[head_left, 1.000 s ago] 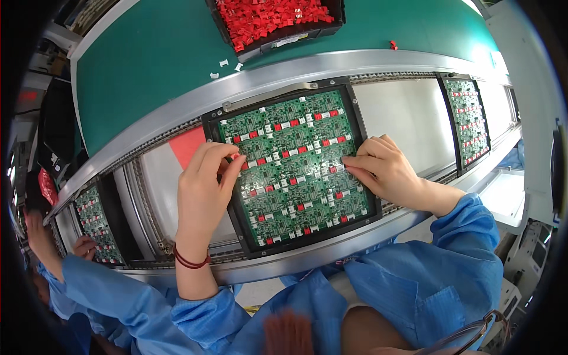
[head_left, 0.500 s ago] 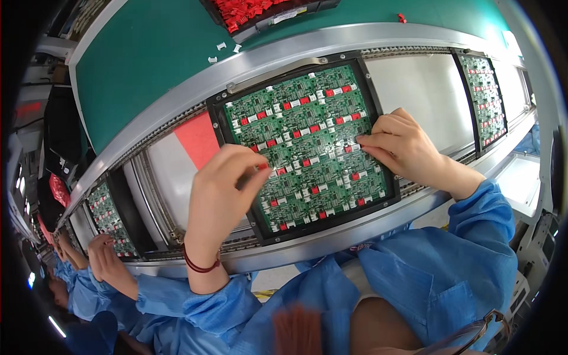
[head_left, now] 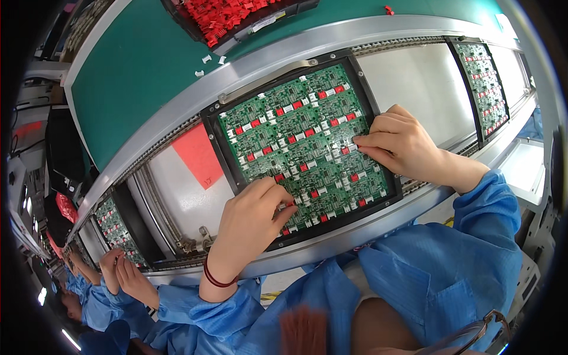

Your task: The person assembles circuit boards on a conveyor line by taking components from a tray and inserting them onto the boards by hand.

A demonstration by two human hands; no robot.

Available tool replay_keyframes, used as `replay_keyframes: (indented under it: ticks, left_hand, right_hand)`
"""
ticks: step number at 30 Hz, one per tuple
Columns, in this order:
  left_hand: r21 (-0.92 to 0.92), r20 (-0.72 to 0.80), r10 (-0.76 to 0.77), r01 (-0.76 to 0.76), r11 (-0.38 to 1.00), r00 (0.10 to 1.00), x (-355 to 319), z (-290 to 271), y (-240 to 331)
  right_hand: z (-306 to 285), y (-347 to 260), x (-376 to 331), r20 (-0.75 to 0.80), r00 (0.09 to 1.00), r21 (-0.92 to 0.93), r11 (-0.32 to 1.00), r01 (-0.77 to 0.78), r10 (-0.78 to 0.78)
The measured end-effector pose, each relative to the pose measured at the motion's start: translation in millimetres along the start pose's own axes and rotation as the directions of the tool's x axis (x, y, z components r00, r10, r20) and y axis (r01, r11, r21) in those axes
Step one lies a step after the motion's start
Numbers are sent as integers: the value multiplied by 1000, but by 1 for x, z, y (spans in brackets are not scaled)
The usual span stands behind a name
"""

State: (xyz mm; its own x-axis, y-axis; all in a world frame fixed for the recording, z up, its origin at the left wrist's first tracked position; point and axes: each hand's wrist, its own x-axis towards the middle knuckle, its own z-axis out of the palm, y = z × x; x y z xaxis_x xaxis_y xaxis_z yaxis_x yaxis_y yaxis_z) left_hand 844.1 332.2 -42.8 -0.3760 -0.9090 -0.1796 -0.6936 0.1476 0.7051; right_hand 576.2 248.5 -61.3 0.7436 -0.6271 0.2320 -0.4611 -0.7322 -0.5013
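Note:
A green circuit board panel lies in a black frame in front of me, set with rows of red and white connectors. My left hand is over the panel's lower left part, thumb and fingers pinched together; a small bit of red connector shows at the fingertips. Part of the panel's near left corner is hidden under this hand. My right hand reaches over the frame's right edge. Its thumb and index finger are pinched by a red and white connector pair, and what lies between them is too small to tell.
Metal rails with chains carry the frame, with similar framed panels at right and left. Beyond stand a black bin of red connectors and loose white connectors. A pink paper lies left. Another person's hands work at far left.
My left hand has moved down and right across the panel, with the red connector at its fingertips. My right hand has hardly moved. The other person's hands have come together. The view has shifted slightly.

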Motion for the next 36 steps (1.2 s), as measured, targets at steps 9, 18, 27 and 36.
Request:
replay_keyframes:
  ticks: [9, 18, 27, 36]
  left_hand:
    - [-6, -11, 36, -36, 999, 999, 1, 4, -1]
    - [125, -51, 160, -153, 980, 986, -8, -3, -7]
    - [-28, -410, 81, -102, 994, 908, -5, -32, -3]
    - [290, -705, 255, -60, 955, 662, 5, -20, 2]
  right_hand:
    - [-15, -5, 0, 148, 987, -129, 989, 76, -56]
    - [-30, 1, 17, -126, 972, -303, 925, -229, 200]
    - [-19, 8, 6, -4, 899, -97, 895, -435, 437]
    - [-37, 26, 109, -209, 977, 139, 990, -23, 52]
